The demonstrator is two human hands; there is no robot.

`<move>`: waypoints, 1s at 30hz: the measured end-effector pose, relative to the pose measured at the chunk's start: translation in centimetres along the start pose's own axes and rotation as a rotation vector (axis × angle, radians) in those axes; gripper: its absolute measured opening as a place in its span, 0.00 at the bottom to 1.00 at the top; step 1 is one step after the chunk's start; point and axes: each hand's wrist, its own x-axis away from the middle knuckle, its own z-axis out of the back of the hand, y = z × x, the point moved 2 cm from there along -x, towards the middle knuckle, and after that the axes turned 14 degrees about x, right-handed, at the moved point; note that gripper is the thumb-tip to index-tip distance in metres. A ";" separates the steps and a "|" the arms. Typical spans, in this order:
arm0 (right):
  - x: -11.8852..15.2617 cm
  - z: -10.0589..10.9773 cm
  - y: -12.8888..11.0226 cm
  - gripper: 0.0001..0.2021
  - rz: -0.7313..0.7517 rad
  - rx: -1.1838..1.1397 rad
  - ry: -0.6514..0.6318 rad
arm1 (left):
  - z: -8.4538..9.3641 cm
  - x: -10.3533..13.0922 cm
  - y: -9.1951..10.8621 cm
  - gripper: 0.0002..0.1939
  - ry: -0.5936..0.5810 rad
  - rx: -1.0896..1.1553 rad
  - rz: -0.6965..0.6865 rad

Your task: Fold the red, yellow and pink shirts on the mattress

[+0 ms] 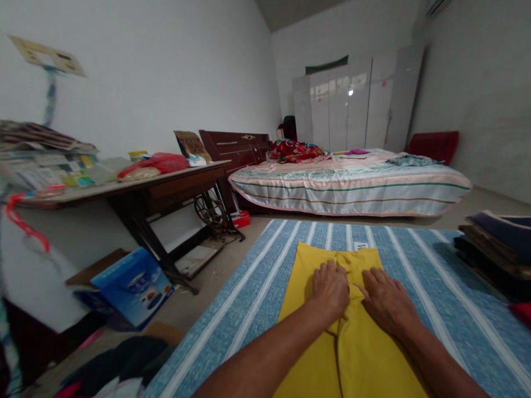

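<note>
Yellow trousers [307, 342] lie spread on a blue and white striped cover [244, 293], waistband at the far end and legs running toward me. My left hand [331, 290] rests near the middle of the upper part, its fingers curled in on the yellow cloth beside the front seam. On the right side of the trousers my right hand [388, 298] lies with its fingers stretched out over the cloth, the thumb pointing toward the seam. Between the two hands the fabric is bunched in small folds.
Folded dark clothes [493, 249] are stacked at the right. A sewing table [166, 182] holding bags and boxes stands left, with a blue box [133, 287] below it. Beyond are a bed [352, 188] and a white wardrobe [340, 105]. Dark cloth [116, 359] lies bottom left.
</note>
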 end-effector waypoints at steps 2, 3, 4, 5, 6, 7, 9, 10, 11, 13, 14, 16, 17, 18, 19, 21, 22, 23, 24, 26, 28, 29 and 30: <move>-0.1 -0.3 0.1 0.17 0.015 -0.003 -0.021 | -0.8 0.6 0.6 0.16 -0.027 -0.020 -0.113; -0.1 -0.5 0.2 0.17 0.022 0.000 -0.028 | -1.1 0.9 0.9 0.16 -0.035 -0.029 -0.144; 0.0 -0.6 0.2 0.17 0.025 0.004 -0.028 | -1.3 1.1 1.1 0.16 -0.039 -0.035 -0.160; 0.0 -0.6 0.2 0.17 0.022 0.010 -0.022 | -1.5 1.2 1.3 0.16 -0.037 -0.038 -0.165; 0.1 -0.6 0.2 0.17 0.015 0.014 -0.010 | -1.5 1.4 1.3 0.16 -0.029 -0.039 -0.165; 0.2 -0.5 0.1 0.17 0.009 0.017 0.004 | -1.6 1.4 1.3 0.16 -0.023 -0.038 -0.165; 0.3 -0.4 0.0 0.17 0.003 0.018 0.023 | -1.6 1.4 1.2 0.16 -0.018 -0.033 -0.161; 0.3 -0.3 -0.1 0.17 0.001 0.016 0.027 | -1.5 1.3 1.1 0.16 -0.024 -0.030 -0.160; 0.3 -0.1 -0.1 0.18 -0.002 0.015 0.030 | -1.4 1.2 1.0 0.16 -0.034 -0.027 -0.157; 0.2 0.2 -0.2 0.18 -0.005 0.008 0.023 | -1.0 0.8 0.8 0.16 -0.039 -0.013 -0.131; 0.2 0.4 -0.2 0.18 -0.006 0.002 0.015 | -0.8 0.6 0.6 0.16 -0.030 -0.001 -0.111; 0.1 0.9 -0.2 0.17 -0.004 -0.012 -0.001 | -0.1 -0.2 0.2 0.16 0.008 0.026 -0.058; 0.0 1.1 -0.2 0.16 -0.006 -0.018 -0.003 | 0.2 -0.6 -0.1 0.16 0.030 0.040 -0.031; 0.0 1.3 -0.2 0.16 -0.010 -0.023 -0.003 | 0.5 -1.0 -0.4 0.16 0.052 0.058 -0.009; -0.1 1.5 -0.2 0.15 -0.015 -0.027 0.001 | 0.7 -1.5 -0.8 0.16 0.075 0.082 0.011; -0.1 1.8 -0.2 0.15 -0.026 -0.036 0.006 | 0.9 -2.4 -1.9 0.17 0.125 0.157 0.074; -0.1 1.9 -0.2 0.14 -0.029 -0.040 0.009 | 1.0 -2.8 -2.5 0.17 0.151 0.208 0.119; -0.1 2.0 -0.2 0.15 -0.031 -0.045 0.012 | 0.9 -3.2 -3.1 0.17 0.175 0.262 0.169; -0.1 2.0 -0.3 0.15 -0.033 -0.050 0.016 | 0.9 -3.5 -3.7 0.16 0.197 0.314 0.224; -0.1 2.0 -0.3 0.16 -0.039 -0.056 0.023 | 0.8 -3.9 -4.8 0.13 0.229 0.397 0.315; -0.2 1.9 -0.3 0.16 -0.045 -0.060 0.030 | 0.8 -4.2 -5.6 0.10 0.251 0.438 0.355; -0.2 1.8 -0.3 0.16 -0.048 -0.062 0.033 | 0.9 -4.3 -5.8 0.09 0.253 0.443 0.363; -0.2 1.8 -0.3 0.16 -0.050 -0.063 0.039 | 1.0 -4.3 -6.0 0.08 0.245 0.439 0.361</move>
